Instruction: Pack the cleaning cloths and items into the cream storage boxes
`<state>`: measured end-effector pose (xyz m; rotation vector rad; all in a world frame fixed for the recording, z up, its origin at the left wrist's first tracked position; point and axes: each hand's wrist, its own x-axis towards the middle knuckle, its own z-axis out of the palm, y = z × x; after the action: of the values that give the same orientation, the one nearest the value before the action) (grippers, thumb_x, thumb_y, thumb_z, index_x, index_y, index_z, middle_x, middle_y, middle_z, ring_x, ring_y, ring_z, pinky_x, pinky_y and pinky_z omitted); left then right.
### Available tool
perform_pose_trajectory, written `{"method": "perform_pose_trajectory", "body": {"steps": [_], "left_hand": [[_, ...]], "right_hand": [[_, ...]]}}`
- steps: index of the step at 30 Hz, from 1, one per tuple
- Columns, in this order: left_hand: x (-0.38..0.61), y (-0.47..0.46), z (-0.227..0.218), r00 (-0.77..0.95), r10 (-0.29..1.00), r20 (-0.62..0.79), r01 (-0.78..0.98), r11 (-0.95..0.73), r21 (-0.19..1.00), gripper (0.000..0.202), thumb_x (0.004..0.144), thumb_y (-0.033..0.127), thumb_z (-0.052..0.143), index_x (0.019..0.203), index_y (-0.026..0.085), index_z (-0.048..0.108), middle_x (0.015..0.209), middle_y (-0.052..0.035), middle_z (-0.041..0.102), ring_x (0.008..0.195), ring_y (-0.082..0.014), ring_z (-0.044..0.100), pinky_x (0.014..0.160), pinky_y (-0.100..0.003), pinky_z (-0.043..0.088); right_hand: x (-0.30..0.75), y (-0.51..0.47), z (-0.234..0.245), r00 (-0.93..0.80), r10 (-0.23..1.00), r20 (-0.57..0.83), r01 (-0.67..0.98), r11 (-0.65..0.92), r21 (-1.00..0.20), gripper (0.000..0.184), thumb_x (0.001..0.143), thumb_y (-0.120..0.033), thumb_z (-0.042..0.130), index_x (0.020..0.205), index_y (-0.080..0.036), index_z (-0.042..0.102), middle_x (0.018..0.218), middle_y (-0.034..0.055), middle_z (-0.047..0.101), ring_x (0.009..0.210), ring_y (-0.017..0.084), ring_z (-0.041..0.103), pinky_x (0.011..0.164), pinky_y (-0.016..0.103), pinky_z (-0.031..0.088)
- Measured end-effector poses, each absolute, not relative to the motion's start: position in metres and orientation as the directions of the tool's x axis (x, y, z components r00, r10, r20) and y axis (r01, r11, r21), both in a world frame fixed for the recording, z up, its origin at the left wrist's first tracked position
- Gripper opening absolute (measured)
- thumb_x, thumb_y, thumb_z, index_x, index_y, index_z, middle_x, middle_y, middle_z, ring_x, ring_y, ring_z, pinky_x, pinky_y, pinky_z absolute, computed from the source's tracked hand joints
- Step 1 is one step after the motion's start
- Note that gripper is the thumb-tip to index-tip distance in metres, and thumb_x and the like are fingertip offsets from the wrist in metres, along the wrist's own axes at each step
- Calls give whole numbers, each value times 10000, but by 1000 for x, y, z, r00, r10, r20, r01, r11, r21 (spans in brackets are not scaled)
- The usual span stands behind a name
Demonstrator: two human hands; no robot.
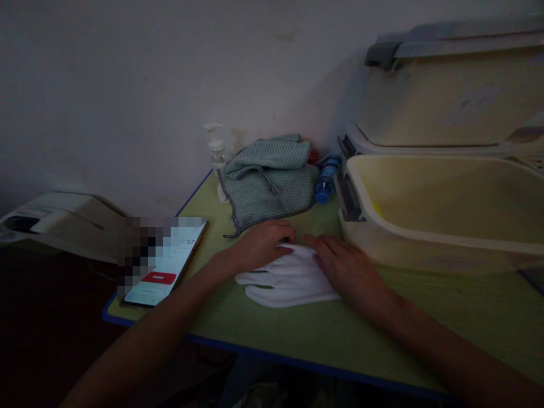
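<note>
A white cloth glove (pixel 289 280) lies flat on the table, its fingers pointing left toward me. My left hand (pixel 263 243) is at its far left edge, the fingers curled and the thumb against the cloth, closed on that edge. My right hand (pixel 346 269) rests over the right part of the glove with its fingers stretched out, covering the cuff end. Behind both hands lies a crumpled grey-green cloth (pixel 272 190) with a dark trimmed edge.
On the right stands a cream storage box (pixel 425 249) with its lid (pixel 442 102) raised. A blue bottle (pixel 326 181) lies beside it. A clear pump bottle (pixel 217 150) is near the wall. A lit phone (pixel 170 266) lies left on the blue-edged green table (pixel 297 345).
</note>
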<state>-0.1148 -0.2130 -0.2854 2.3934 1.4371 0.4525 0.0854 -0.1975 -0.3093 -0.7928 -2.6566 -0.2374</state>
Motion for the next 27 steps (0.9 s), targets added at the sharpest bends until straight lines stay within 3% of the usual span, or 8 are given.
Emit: {"method": "perform_pose_trajectory", "body": {"steps": [10, 19, 27], "left_hand": [[-132, -225, -271, 486, 868, 104, 799, -489, 350, 122, 761, 48, 534, 816, 139, 593, 826, -12, 583, 745, -126, 547, 667, -225, 392], [-137, -228, -269, 548, 829, 112, 771, -553, 315, 163, 724, -3, 545, 756, 129, 636, 783, -17, 580, 717, -119, 545, 660, -219, 400], [-138, -231, -271, 586, 808, 62, 761, -575, 301, 233, 738, -23, 503, 789, 144, 657, 790, -17, 577, 737, -122, 546, 683, -224, 404]], "right_hand": [[86, -202, -300, -828, 415, 377, 508, 841, 189, 136, 786, -34, 531, 833, -142, 600, 789, 53, 598, 720, 183, 526, 612, 289, 385], [86, -202, -299, -839, 362, 407, 475, 851, 223, 81, 727, -68, 643, 727, -144, 615, 759, 35, 606, 745, 186, 510, 644, 300, 382], [87, -202, -303, -830, 360, 425, 487, 840, 239, 89, 763, -48, 580, 777, -118, 633, 790, 60, 608, 745, 186, 518, 625, 301, 401]]}}
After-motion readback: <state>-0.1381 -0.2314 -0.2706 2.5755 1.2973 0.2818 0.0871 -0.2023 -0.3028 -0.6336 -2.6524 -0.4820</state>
